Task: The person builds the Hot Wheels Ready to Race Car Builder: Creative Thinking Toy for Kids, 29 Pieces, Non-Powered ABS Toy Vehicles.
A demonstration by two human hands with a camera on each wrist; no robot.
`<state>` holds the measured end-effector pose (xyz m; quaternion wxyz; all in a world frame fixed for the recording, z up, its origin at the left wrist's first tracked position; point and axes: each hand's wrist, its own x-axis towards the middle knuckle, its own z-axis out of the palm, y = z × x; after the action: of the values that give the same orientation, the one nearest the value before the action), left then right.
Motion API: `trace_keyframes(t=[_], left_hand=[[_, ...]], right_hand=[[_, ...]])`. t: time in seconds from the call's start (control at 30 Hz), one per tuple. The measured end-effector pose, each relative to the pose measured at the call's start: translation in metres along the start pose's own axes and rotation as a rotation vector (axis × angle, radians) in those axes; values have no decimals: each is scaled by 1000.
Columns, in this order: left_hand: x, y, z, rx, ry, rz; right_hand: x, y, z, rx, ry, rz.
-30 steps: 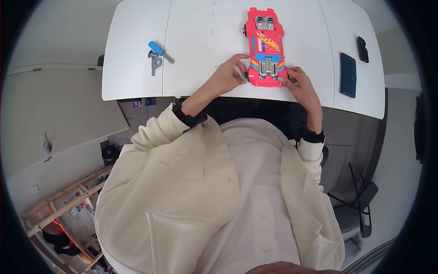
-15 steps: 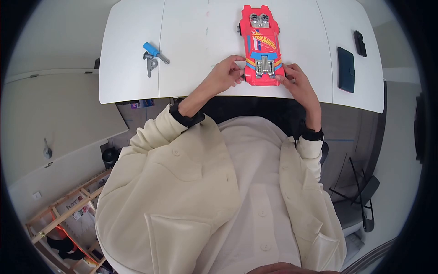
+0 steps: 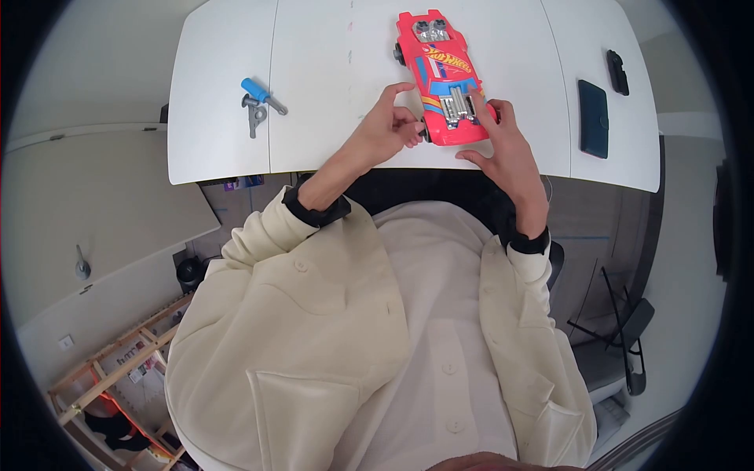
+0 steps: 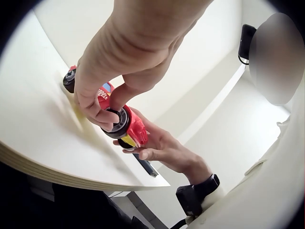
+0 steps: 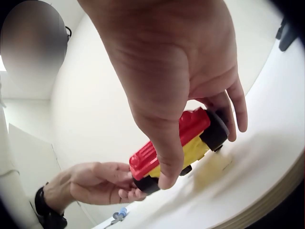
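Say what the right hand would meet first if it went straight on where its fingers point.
Most likely the red toy car: in the head view, the right hand's index finger overlaps its body. Depth is unclear, so it may be touching it.

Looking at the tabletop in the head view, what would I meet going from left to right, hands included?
Blue-handled tool, left hand, red toy car, right hand, flat dark case, small black object.

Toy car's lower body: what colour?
The car's lower body is yellow, clearest in the right wrist view.
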<state>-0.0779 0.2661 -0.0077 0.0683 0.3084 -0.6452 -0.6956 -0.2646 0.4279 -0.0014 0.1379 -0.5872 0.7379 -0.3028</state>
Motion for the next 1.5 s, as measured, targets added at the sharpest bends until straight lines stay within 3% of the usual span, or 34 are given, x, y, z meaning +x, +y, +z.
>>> trace_keyframes(t=[0.07, 0.2, 0.27, 0.33, 0.4, 0.47, 0.53, 0.57, 0.63, 0.7, 0.77, 0.87, 1.0, 1.07, 1.17, 1.37, 1.43, 1.5], left_hand=[[-3, 8, 3, 0, 6, -4], [-14, 25, 3, 76, 22, 172], [-19, 34, 2, 169, 25, 267], [-23, 44, 2, 225, -15, 544], [-28, 58, 1, 244, -38, 581], [-30, 61, -3, 268, -61, 617], [-28, 55, -8, 691, 127, 770], [-28, 53, -10, 691, 129, 774], [-26, 47, -19, 1003, 203, 712], [-21, 40, -26, 1030, 166, 667], [-16, 33, -30, 1151, 263, 632], [-9, 29, -38, 1182, 250, 641], [-2, 29, -46, 1167, 203, 667], [5, 26, -49, 1172, 174, 653], [12, 23, -53, 1200, 144, 630], [9, 27, -65, 1192, 111, 697], [-1, 43, -92, 1062, 199, 752], [-14, 29, -141, 927, 462, 684]], right_hand=[[8, -10, 2, -155, -13, 81], [17, -19, 2, -187, 51, 144], [18, -20, -1, -46, 96, 182], [20, -19, -2, 46, 140, 127], [20, -17, 0, 139, 181, 73], [18, -11, 3, 554, 101, 99], [15, -5, 8, 711, 44, 130], [13, -4, 8, 872, -11, 171], [11, -7, 8, 924, -50, 151], [10, -9, 6, 1116, -198, 395], [14, -4, 8, 1120, -248, 435], [18, -2, 9, 1261, -332, 545], [21, 3, 17, 1031, -130, 675], [23, 21, 14, 655, -105, 513], [18, 43, 21, 491, -29, 426], [15, 58, 27, 499, -27, 309], [15, 59, 22, 568, -41, 403], [17, 60, 16, 594, -76, 426]])
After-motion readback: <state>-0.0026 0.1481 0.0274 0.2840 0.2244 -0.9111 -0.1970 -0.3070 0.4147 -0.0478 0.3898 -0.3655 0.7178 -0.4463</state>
